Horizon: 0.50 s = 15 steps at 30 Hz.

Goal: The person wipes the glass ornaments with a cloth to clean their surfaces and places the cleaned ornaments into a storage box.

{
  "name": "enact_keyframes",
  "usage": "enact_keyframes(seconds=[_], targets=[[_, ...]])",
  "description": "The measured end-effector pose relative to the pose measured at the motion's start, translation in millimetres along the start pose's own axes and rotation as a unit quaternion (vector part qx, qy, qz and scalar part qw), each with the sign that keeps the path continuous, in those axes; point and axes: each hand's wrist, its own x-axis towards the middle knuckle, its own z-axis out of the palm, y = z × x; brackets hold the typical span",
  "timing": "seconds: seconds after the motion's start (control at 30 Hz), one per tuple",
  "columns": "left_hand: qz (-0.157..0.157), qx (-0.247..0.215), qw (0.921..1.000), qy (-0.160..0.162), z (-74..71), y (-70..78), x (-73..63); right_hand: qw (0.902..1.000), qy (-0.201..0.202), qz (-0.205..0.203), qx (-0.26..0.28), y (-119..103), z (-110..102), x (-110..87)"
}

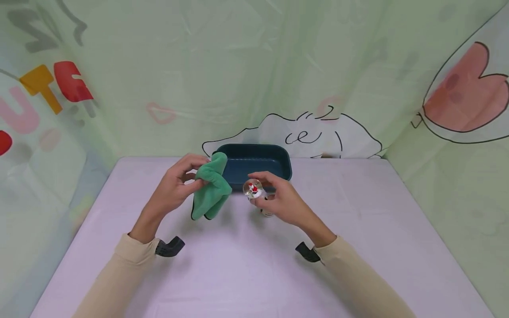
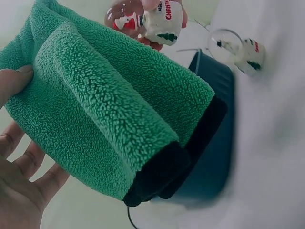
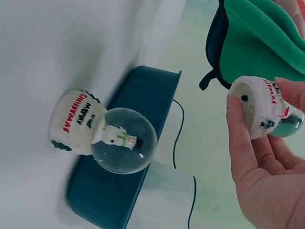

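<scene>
My left hand (image 1: 173,185) pinches a folded green towel (image 1: 213,187) with black edging, which hangs above the table. In my right hand (image 1: 280,198) is a small snow globe (image 1: 253,189) with a red-and-white figure inside, lifted clear of the table. Its white base, with red lettering and a green tree, sits in my fingers (image 3: 241,138); the right wrist view shows its underside. A second snow globe (image 3: 125,140), with a snowman figure and "Merry Christmas" on its base, stands on the table beneath my right hand, mostly hidden by it in the head view.
A dark blue rectangular bin (image 1: 258,164) stands at the table's far edge, just behind the hands. The table has a pale lilac cover (image 1: 222,274). Printed curtains (image 1: 191,75) close off the back and sides. Black wrist mounts (image 1: 169,247) stick out from both sleeves.
</scene>
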Motion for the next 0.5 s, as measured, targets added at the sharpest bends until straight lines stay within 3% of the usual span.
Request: enact_keyframes(seconds=[0.13,0.33,0.5], targets=[[0.012,-0.006,0.9999,-0.006,6.6,7.9,9.2,0.9996,0.017,0.007,0.019,-5.3,-3.1,-0.6],[0.03,-0.018,0.9992,-0.016,20.6,17.6,19.0,0.9983,0.025,-0.036,0.039,-16.4,-9.0,-0.4],[0.033,-0.047,0.9982,-0.018,35.5,20.9,21.6,0.9976,0.032,-0.059,0.018,-26.2,-10.8,-0.9]])
